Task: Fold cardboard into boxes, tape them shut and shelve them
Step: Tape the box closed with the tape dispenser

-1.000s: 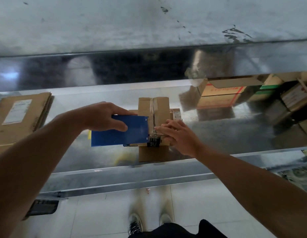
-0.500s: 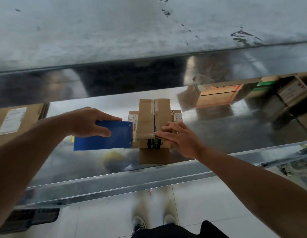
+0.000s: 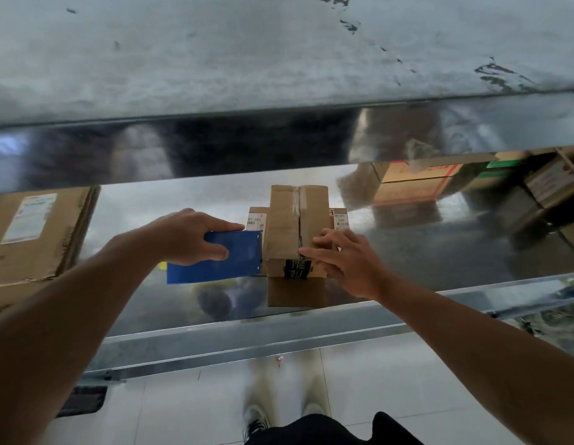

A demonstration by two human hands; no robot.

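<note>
Overhead hangs a dull metal deck; below, the mirror-bright steel shelf (image 3: 439, 252) stands over white floor tiles (image 3: 183, 406). The taped cardboard box (image 3: 284, 229) sits near the shelf's front edge. The right hand (image 3: 346, 261) presses spread fingers on the box top. The left hand (image 3: 183, 236) pinches a blue flat tool (image 3: 237, 261) beside the box. A white label (image 3: 341, 220) reads "530".

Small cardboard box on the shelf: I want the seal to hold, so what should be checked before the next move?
1. The small cardboard box sits fully on the metal shelf: ok.
2. Its top flaps meet at the seam: ok.
3. The fingers of the right hand press the box top: ok.
4. The left hand grips the blue tape dispenser beside the box: ok.
5. The tape is bonded along the whole seam: cannot tell.
</note>
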